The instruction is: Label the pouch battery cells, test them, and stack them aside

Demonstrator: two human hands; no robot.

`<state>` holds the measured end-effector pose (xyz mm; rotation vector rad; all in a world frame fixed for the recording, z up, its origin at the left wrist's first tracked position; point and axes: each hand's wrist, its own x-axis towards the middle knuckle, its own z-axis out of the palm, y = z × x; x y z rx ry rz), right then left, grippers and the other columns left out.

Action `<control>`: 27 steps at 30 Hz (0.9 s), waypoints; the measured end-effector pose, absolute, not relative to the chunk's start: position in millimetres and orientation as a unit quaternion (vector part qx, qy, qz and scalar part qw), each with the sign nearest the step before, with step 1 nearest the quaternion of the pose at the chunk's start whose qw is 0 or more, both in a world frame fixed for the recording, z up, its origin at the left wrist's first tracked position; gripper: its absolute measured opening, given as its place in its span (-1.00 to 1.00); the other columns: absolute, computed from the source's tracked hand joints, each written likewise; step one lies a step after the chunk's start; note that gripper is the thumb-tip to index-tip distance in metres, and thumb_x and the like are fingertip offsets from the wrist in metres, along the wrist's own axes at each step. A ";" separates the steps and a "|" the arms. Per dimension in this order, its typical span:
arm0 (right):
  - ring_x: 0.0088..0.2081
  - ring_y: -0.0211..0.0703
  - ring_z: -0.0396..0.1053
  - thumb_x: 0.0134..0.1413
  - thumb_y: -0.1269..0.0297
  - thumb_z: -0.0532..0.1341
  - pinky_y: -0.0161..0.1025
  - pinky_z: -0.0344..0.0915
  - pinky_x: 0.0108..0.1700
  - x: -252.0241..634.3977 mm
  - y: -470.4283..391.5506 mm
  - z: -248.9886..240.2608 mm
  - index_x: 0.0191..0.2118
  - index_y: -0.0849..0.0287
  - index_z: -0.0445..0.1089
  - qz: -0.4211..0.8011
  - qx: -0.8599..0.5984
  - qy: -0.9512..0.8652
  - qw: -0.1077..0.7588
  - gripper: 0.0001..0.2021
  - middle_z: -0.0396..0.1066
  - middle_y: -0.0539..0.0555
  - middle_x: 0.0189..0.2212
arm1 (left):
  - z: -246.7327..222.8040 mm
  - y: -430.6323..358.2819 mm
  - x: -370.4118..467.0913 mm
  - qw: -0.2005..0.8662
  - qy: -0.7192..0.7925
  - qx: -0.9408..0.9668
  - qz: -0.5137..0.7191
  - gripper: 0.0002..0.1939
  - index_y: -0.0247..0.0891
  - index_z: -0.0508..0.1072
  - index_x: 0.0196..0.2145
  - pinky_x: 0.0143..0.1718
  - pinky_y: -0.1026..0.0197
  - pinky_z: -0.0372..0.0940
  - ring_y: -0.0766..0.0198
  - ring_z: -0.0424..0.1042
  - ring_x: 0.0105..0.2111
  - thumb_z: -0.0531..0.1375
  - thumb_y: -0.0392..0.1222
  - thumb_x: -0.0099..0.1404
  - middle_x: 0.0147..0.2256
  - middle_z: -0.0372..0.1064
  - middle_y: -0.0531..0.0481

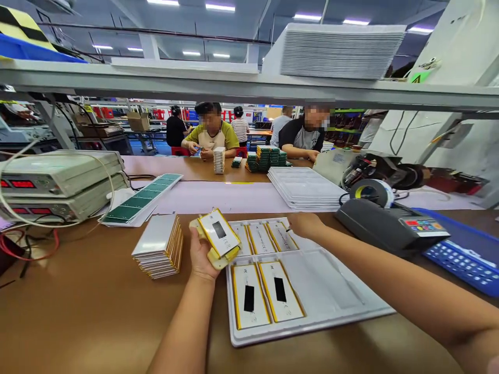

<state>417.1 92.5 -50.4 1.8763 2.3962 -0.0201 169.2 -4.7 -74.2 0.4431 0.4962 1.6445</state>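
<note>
My left hand [202, 254] holds a white battery pack [219, 231] with yellow edges and a dark rectangle on its face, together with a yellowish holder beneath it. The pack is tilted above the left edge of a white plastic tray [331, 285]. My right hand [306, 226] is at the tray's far edge, fingers closed around something small and dark near the upper packs. Three packs lie in the tray's back row, partly covered on the left; two packs with black rectangles [249, 296] lie in the front row. Left of my left hand stands a stack of packs [158, 244].
Metering instruments [58, 187] stand at left beside green boards [144, 197]. Stacked white trays [306, 188], a grey tape dispenser [390, 226] and a blue basket [463, 259] are on the right. Two people sit across the bench. A shelf [234, 85] spans overhead.
</note>
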 end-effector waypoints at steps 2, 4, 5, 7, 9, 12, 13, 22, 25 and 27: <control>-0.22 0.02 0.34 -0.04 0.45 0.11 -0.21 0.21 -0.30 417.0 90.7 -54.2 -0.30 0.25 0.37 0.008 0.612 0.789 0.061 -0.85 0.40 0.20 -0.27 | -74.0 -5.5 169.3 0.629 0.217 0.203 0.719 -0.42 -0.15 0.37 -0.12 -0.18 -0.14 0.24 0.00 0.36 -0.18 0.01 0.28 0.05 -0.25 0.44 -0.11; -0.21 0.01 0.34 -0.05 0.48 0.10 -0.22 0.21 -0.30 414.7 89.4 -57.2 -0.31 0.26 0.37 0.017 0.608 0.791 0.063 -0.85 0.40 0.21 -0.26 | -73.2 -6.0 168.4 0.631 0.213 0.214 0.715 -0.38 -0.18 0.37 -0.12 -0.19 -0.13 0.25 -0.02 0.35 -0.15 0.01 0.31 0.03 -0.24 0.43 -0.14; -0.21 0.01 0.33 -0.04 0.48 0.09 -0.22 0.21 -0.30 414.0 89.7 -58.8 -0.31 0.26 0.37 0.018 0.607 0.792 0.063 -0.84 0.39 0.22 -0.25 | -72.7 -5.9 167.7 0.630 0.212 0.216 0.715 -0.37 -0.19 0.36 -0.11 -0.20 -0.13 0.26 -0.03 0.34 -0.14 0.01 0.31 0.02 -0.23 0.43 -0.15; -0.21 0.01 0.33 -0.03 0.46 0.09 -0.22 0.21 -0.30 415.3 92.3 -62.3 -0.32 0.26 0.37 0.015 0.608 0.791 0.062 -0.85 0.39 0.22 -0.25 | -71.9 -5.1 166.1 0.629 0.212 0.211 0.718 -0.36 -0.20 0.36 -0.11 -0.20 -0.12 0.26 -0.02 0.34 -0.14 0.02 0.31 0.02 -0.23 0.42 -0.18; -0.23 -0.01 0.34 -0.02 0.41 0.09 -0.23 0.21 -0.32 420.9 97.5 -65.5 -0.33 0.25 0.37 0.004 0.614 0.787 0.061 -0.86 0.39 0.21 -0.25 | -72.0 -3.5 164.5 0.627 0.214 0.199 0.722 -0.35 -0.21 0.35 -0.10 -0.20 -0.10 0.26 -0.01 0.35 -0.16 0.01 0.31 0.02 -0.25 0.43 -0.18; -0.27 -0.08 0.35 0.01 0.30 0.08 -0.27 0.20 -0.38 433.3 105.4 -67.7 -0.32 0.20 0.36 -0.018 0.626 0.778 0.055 -0.85 0.40 0.14 -0.28 | -74.1 -0.6 162.9 0.622 0.224 0.185 0.727 -0.36 -0.23 0.36 -0.11 -0.22 -0.07 0.28 0.02 0.38 -0.21 0.00 0.30 0.04 -0.29 0.44 -0.18; -0.29 -0.11 0.35 0.03 0.27 0.07 -0.29 0.20 -0.40 436.5 106.8 -67.7 -0.32 0.18 0.36 -0.023 0.629 0.775 0.051 -0.84 0.41 0.12 -0.29 | -75.3 0.3 162.6 0.619 0.224 0.183 0.730 -0.38 -0.23 0.36 -0.11 -0.23 -0.06 0.29 0.03 0.40 -0.24 0.00 0.29 0.05 -0.30 0.44 -0.17; -0.16 0.03 0.29 -0.02 0.47 0.06 -0.18 0.16 -0.23 413.8 91.5 -75.8 -0.28 0.26 0.35 -0.021 0.633 0.774 0.019 -0.82 0.36 0.25 -0.23 | -80.6 4.7 161.7 0.644 0.209 0.171 0.716 -0.42 -0.31 0.41 -0.24 -0.26 0.01 0.31 0.11 0.42 -0.37 0.01 0.26 0.06 -0.40 0.42 -0.13; -0.21 0.03 0.32 0.00 0.37 0.09 -0.20 0.17 -0.29 415.5 98.1 -78.2 -0.35 0.26 0.35 -0.068 0.650 0.757 0.006 -0.87 0.38 0.24 -0.29 | -80.8 5.4 161.2 0.653 0.210 0.164 0.709 -0.41 -0.31 0.38 -0.19 -0.26 -0.02 0.31 0.08 0.42 -0.33 0.01 0.25 0.08 -0.34 0.42 -0.16; -0.35 -0.07 0.34 0.08 0.20 0.02 -0.26 0.17 -0.39 421.2 104.9 -78.8 -0.44 0.26 0.33 -0.124 0.655 0.746 -0.006 -0.74 0.38 0.18 -0.43 | -81.7 5.3 161.1 0.661 0.201 0.174 0.701 -0.38 -0.31 0.37 -0.16 -0.27 -0.03 0.31 0.06 0.42 -0.31 0.00 0.27 0.07 -0.32 0.42 -0.17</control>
